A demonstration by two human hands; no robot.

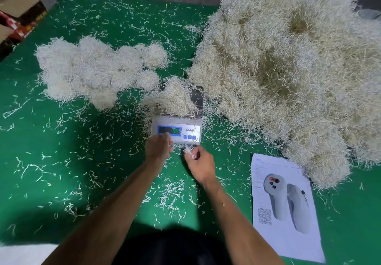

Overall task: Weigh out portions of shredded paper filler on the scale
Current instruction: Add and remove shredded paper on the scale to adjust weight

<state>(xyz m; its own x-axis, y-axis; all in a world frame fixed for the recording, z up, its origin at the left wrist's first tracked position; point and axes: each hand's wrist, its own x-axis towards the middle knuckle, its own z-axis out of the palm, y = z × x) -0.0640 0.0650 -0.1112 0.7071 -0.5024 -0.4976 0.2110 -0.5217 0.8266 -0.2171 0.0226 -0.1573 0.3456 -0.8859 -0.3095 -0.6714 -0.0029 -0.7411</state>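
Green table cover [61,182], spread under everything and littered with loose paper strands. Huge heap of shredded paper [288,74], right of the scale and reaching to the far edge, its near-left fringe just beside the scale's platform. Cluster of rounded, weighed-looking portions [92,70], left of and beyond the scale, the balls touching one another. Printed sheet [286,209] with a picture of a handheld controller and a QR code, flat on the cover, nearer than the scale and to its right, below the big heap's near tip. Cardboard boxes [18,10], far to the left of the scale, at the top corner off the green cover. Scale [177,120] itself, white with a metal platform and a lit blue display; digits blurred, possibly "94". Small mound of filler [175,97] on the platform, spilling over its left and front edges. Left hand [157,147], immediately in front of the scale, fingers fairly straight and relaxed with the tips reaching the display's lower edge, holding nothing visible. Right hand [199,161], just in front of the scale's button panel, close beside the left hand but not touching, fingers curled and pinching a tiny tuft of strands [188,151].
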